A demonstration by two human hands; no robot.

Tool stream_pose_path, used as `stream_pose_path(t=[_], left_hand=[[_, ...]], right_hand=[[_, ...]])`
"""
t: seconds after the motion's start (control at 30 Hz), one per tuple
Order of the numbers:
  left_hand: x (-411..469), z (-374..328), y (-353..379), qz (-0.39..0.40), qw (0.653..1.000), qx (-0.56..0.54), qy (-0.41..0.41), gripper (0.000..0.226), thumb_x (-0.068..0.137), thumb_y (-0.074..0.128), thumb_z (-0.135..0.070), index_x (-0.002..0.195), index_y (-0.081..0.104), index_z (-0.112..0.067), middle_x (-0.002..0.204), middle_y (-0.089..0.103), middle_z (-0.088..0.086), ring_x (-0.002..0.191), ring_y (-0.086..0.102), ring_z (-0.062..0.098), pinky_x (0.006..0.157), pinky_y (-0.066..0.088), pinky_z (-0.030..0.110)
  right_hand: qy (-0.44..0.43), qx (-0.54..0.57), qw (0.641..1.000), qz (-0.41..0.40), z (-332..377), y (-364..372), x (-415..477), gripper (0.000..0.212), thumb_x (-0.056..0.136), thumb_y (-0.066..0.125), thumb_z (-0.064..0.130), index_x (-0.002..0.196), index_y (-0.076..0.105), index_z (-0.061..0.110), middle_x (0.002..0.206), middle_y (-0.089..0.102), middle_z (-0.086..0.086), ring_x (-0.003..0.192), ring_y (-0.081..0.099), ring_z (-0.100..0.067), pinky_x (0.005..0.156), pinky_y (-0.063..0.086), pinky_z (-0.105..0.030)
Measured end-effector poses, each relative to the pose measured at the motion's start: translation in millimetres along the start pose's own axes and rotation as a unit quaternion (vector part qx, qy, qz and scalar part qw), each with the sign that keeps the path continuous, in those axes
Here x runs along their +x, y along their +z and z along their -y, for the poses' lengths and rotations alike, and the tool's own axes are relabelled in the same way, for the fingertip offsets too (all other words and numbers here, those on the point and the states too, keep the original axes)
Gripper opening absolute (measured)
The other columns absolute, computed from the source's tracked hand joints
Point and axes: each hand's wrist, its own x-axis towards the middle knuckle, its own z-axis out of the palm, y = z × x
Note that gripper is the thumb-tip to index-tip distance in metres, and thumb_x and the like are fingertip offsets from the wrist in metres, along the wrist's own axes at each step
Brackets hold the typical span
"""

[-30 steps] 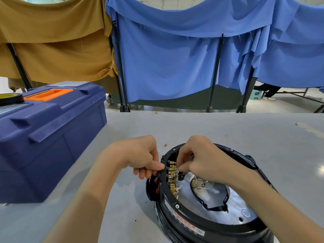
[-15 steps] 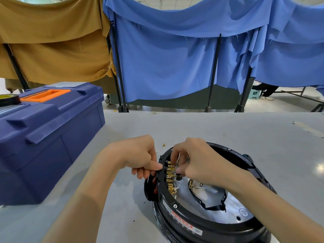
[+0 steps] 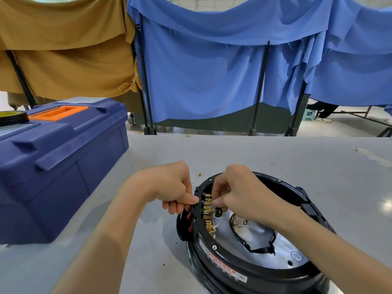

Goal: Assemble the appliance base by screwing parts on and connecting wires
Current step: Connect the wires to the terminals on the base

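One appliance base (image 3: 244, 270) sat near-right on the table (image 3: 275, 166), close to its near edge, room to move far & right, one toolbox (image 3: 63, 166) left; left hand (image 3: 169, 187) gripped the base's left rim, right hand (image 3: 239, 192) pinched a brass terminal (image 3: 209, 202).

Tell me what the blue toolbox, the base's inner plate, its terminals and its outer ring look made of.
Toolbox: moulded plastic, matte blue, judging by its rounded ribs.
Inner plate: metal, perhaps aluminium or steel; dull silver sheen, stamped mark.
Terminals: brass-coloured metal, shiny gold tabs.
Outer ring: probably black plastic, glossy with screws set in.
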Motion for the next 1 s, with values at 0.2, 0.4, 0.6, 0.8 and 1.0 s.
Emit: stream_pose_path(t=[0.2,0.4,0.6,0.8,1.0], left_hand=[[0.1,0.0,0.4,-0.002,1.000,-0.002,0.002,0.029,0.094,0.063,-0.019,0.070,0.067,-0.003,0.050,0.062,0.000,0.043,0.053,0.011,0.049,0.043,0.021],[0.6,0.1,0.3,-0.004,1.000,-0.002,0.006,0.028,0.093,0.064,-0.017,0.069,0.067,-0.003,0.049,0.062,-0.001,0.043,0.053,0.010,0.048,0.043,0.020],[2.1,0.3,-0.2,0.003,1.000,-0.021,0.004,0.030,0.093,0.064,-0.013,0.065,0.066,-0.002,0.051,0.063,0.004,0.042,0.055,0.011,0.047,0.043,0.020],[3.0,0.2,0.9,-0.003,0.999,-0.034,-0.001,0.029,0.092,0.064,-0.009,0.064,0.065,0.000,0.053,0.064,0.008,0.040,0.056,0.011,0.045,0.043,0.018],[3.7,-1.6,1.6,-0.007,0.999,-0.038,-0.011,0.030,0.092,0.063,-0.008,0.063,0.064,0.000,0.051,0.063,0.008,0.040,0.055,0.011,0.045,0.042,0.018]], right_hand=[[0.045,0.118,0.991,0.038,0.9,-4.8,-2.9,0.019,0.077,0.074,-0.005,0.066,0.067,0.010,0.046,0.063,0.004,0.044,0.059,-0.005,0.046,0.042,-0.012],[0.079,0.116,0.989,0.039,3.0,-1.7,1.8,0.025,0.078,0.071,-0.006,0.061,0.066,0.011,0.043,0.061,0.006,0.042,0.058,-0.003,0.045,0.041,-0.011],[0.113,0.125,0.985,0.029,5.1,2.2,7.1,0.029,0.077,0.068,-0.011,0.056,0.065,0.009,0.041,0.060,0.002,0.040,0.059,-0.005,0.043,0.043,-0.014],[0.136,0.129,0.982,0.007,8.9,5.4,6.0,0.031,0.075,0.067,-0.011,0.053,0.065,0.010,0.042,0.059,-0.002,0.039,0.058,-0.008,0.045,0.045,-0.017],[0.141,0.121,0.983,-0.006,10.7,7.7,6.8,0.031,0.074,0.066,-0.012,0.052,0.064,0.010,0.043,0.059,-0.002,0.040,0.059,-0.011,0.045,0.046,-0.018]])
